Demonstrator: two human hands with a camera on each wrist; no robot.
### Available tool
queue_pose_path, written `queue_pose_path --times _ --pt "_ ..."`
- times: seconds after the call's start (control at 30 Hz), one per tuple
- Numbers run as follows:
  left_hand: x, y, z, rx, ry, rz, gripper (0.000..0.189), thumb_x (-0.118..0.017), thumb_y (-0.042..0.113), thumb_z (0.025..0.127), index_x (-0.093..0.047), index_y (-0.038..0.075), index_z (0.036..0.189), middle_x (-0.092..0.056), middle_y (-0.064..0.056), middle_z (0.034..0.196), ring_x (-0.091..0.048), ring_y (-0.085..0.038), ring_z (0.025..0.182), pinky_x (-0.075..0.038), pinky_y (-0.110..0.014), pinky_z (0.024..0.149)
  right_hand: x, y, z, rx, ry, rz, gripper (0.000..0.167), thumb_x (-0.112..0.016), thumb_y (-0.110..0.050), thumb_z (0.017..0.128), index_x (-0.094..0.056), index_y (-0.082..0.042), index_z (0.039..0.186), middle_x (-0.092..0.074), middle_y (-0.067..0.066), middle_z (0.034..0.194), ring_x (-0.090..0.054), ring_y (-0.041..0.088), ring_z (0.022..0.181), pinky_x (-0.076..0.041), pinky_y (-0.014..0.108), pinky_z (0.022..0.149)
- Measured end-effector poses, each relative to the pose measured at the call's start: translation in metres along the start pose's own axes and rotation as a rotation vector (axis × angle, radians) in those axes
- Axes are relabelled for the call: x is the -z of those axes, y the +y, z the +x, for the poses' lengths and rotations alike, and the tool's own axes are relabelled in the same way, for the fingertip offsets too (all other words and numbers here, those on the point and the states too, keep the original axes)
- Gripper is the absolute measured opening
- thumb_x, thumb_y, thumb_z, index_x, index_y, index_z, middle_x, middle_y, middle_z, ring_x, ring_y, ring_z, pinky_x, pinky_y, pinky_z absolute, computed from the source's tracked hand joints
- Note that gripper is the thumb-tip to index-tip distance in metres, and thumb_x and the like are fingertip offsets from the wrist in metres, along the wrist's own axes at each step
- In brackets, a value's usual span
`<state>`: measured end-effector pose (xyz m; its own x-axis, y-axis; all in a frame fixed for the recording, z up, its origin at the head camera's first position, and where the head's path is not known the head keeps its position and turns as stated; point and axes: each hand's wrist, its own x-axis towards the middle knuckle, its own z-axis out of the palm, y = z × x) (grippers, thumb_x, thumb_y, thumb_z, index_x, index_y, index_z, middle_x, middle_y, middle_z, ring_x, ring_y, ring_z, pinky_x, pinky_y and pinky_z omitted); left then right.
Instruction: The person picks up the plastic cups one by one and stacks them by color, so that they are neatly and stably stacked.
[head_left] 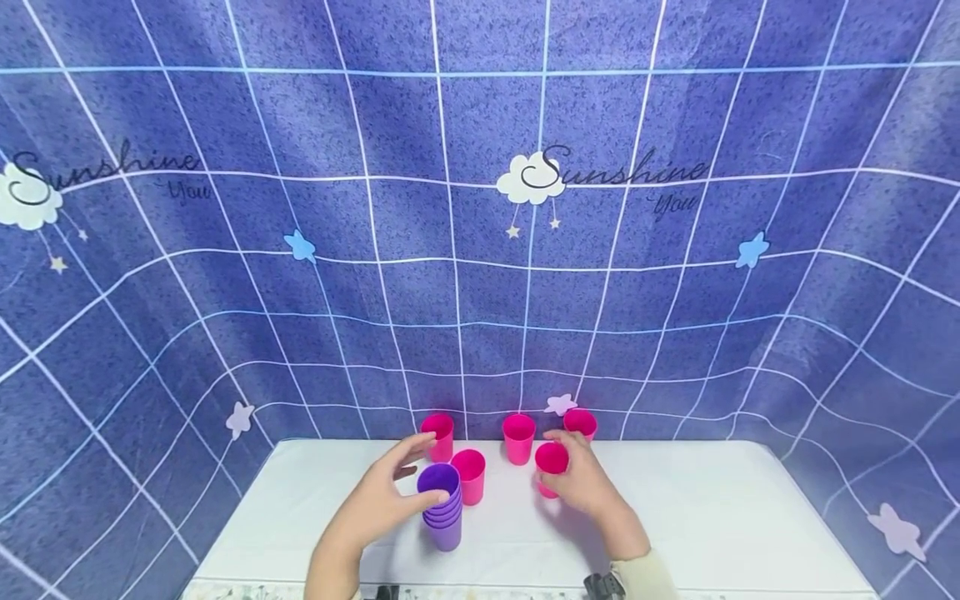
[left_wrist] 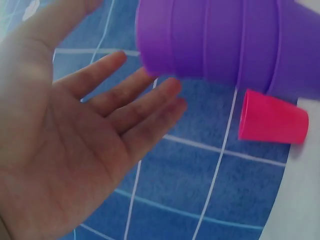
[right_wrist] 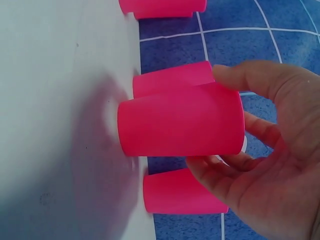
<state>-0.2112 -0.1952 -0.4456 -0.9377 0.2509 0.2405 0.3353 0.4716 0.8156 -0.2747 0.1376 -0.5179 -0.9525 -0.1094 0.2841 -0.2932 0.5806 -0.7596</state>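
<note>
A stack of nested purple cups (head_left: 444, 521) stands upright on the white table. My left hand (head_left: 382, 493) is around the stack's top, thumb at the near side of the rim. In the left wrist view, the fingers (left_wrist: 145, 112) are spread and fairly straight beside the purple rim. My right hand (head_left: 585, 482) grips a pink cup (head_left: 550, 471) near its rim, thumb on one side and fingers on the other. That pink cup (right_wrist: 180, 122) is upright, with its base at the table surface.
Beside the purple stack stands a pink cup (head_left: 470, 479). Farther back are three others: a left pink cup (head_left: 441, 442), a middle pink cup (head_left: 519, 442) and a right pink cup (head_left: 581, 423). A blue gridded curtain (head_left: 480, 292) rises behind the white table (head_left: 300, 492).
</note>
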Motion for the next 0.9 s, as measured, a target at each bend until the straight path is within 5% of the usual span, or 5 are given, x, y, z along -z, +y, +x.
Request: queue_pose_path --times 0.13,0.27,0.47,0.63,0.9 --pt "-0.011 0.010 0.001 -0.004 0.055 0.065 0.073 -0.091 0.034 0.083 -0.057 0.031 0.148 -0.060 -0.002 0.155 -0.056 -0.033 0.145 -0.046 -0.059 0.119 -0.001 0.001 -0.001 0.005 -0.002 -0.015 0.063 -0.089 -0.005 0.076 -0.064 -0.005 0.134 -0.064 0.022 0.131 -0.066 0.034 0.118 -0.055 0.056 0.106" --pt "-0.024 0.022 0.004 -0.165 0.177 0.154 0.063 -0.090 0.024 0.085 -0.063 0.031 0.142 -0.060 0.002 0.155 -0.054 -0.030 0.148 -0.044 -0.056 0.121 0.000 0.002 -0.002 -0.003 -0.002 -0.022 0.064 -0.091 -0.007 0.076 -0.064 -0.005 0.134 -0.065 0.023 0.134 -0.065 0.038 0.123 -0.053 0.059 0.109" --pt "-0.057 0.050 0.008 -0.355 0.268 0.121 0.058 -0.088 0.017 0.086 -0.065 0.031 0.138 -0.063 0.005 0.150 -0.053 -0.024 0.149 -0.043 -0.031 0.123 0.003 0.000 0.001 -0.024 -0.017 -0.033 0.065 -0.089 -0.008 0.079 -0.063 0.000 0.138 -0.063 0.027 0.140 -0.056 0.049 0.138 -0.047 0.062 0.117" --pt "-0.093 0.068 0.008 -0.237 0.185 0.099 0.064 -0.085 0.026 0.089 -0.058 0.034 0.146 -0.060 0.006 0.154 -0.056 -0.021 0.146 -0.048 -0.048 0.120 0.005 -0.002 0.001 -0.049 -0.028 -0.048 0.065 -0.088 -0.013 0.080 -0.063 0.002 0.138 -0.061 0.031 0.145 -0.047 0.054 0.146 -0.041 0.067 0.119" --pt "-0.131 0.060 0.008 -0.031 -0.001 0.084 0.070 -0.077 0.036 0.093 -0.048 0.020 0.154 -0.058 -0.002 0.155 -0.059 -0.034 0.140 -0.052 -0.058 0.112 0.001 -0.002 -0.002 -0.041 -0.039 -0.044 0.061 -0.089 -0.013 0.077 -0.067 0.001 0.132 -0.063 0.028 0.139 -0.068 0.041 0.121 -0.059 0.057 0.102"
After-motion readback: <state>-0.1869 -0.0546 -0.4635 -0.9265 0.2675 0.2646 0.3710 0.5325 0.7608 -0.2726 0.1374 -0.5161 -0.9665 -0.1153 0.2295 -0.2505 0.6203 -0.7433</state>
